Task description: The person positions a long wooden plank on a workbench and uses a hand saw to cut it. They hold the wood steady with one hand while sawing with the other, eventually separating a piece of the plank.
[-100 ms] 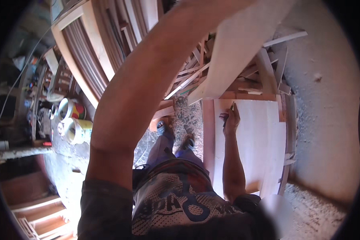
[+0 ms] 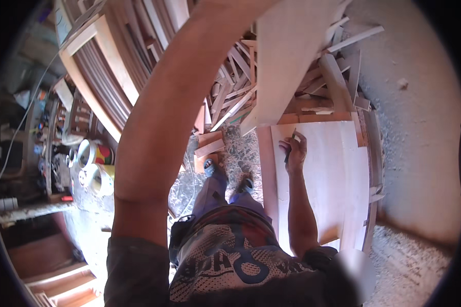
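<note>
Board (image 2: 287, 61) stands steeply slanted by the far end of the surface (image 2: 333, 174), its lower end beside the far left corner; from my distant place I cannot tell if this end touches anything. Left arm (image 2: 164, 92) goes up beyond the top of my view, in the direction of the upper part of the board. I believe it is lifted so high because the board is long and is better steadied from above, but the left hand is out of view, so I cannot tell whether its fingers are grasping or released.

Right hand (image 2: 296, 153) is over the surface, near its far edge and near the board. Its fingers are closed around a thin stick (image 2: 293, 134), which I take for a pencil. Its tip points forward, and such a pinch probably gives fine control. The surface is at the right side, perhaps so that the right arm (image 2: 301, 210) can reach it comfortably. Offcuts (image 2: 235, 108) lie in a heap ahead, and frames (image 2: 117, 61) stand together at the left, I suppose to leave standing room between. Buckets (image 2: 106, 176) are farther left.
</note>
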`<state>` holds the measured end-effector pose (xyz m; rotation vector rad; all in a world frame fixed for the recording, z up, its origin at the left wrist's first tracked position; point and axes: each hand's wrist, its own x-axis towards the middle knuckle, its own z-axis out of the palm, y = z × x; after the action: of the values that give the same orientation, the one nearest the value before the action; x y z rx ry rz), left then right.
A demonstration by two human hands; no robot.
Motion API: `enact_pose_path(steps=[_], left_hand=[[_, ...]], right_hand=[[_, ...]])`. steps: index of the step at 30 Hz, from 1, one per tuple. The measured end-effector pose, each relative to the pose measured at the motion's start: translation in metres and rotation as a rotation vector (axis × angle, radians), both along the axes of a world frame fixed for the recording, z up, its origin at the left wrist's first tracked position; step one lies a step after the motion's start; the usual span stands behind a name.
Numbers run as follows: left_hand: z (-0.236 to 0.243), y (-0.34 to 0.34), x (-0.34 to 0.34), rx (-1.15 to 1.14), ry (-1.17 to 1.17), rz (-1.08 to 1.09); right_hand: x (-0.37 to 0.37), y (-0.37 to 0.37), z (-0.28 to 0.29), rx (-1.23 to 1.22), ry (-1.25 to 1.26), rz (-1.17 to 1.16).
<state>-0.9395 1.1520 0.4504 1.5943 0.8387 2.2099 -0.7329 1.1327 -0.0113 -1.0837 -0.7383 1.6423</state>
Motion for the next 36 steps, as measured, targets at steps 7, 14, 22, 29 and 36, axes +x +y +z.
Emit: enact_pose_path(steps=[7,14,22,29,36], left_hand=[[-0.003,-0.005,0.004,-0.152,0.152,0.144],[-0.01,0.009,0.008,0.008,0.074,0.107],[-0.013,0.01,0.009,0.033,0.104,0.158],[-0.015,0.008,0.003,0.012,0.161,0.136],[-0.01,0.003,0.013,-0.054,0.123,0.216]], right_hand=[[0.02,0.008,-0.025,0.191,0.025,0.127],[0.011,0.022,-0.05,0.414,-0.681,0.262],[-0.007,0.019,-0.036,0.646,-0.676,0.019],[-0.006,0.019,-0.031,0.656,-0.753,0.069],[-0.007,0.019,-0.024,0.695,-0.752,0.073]])
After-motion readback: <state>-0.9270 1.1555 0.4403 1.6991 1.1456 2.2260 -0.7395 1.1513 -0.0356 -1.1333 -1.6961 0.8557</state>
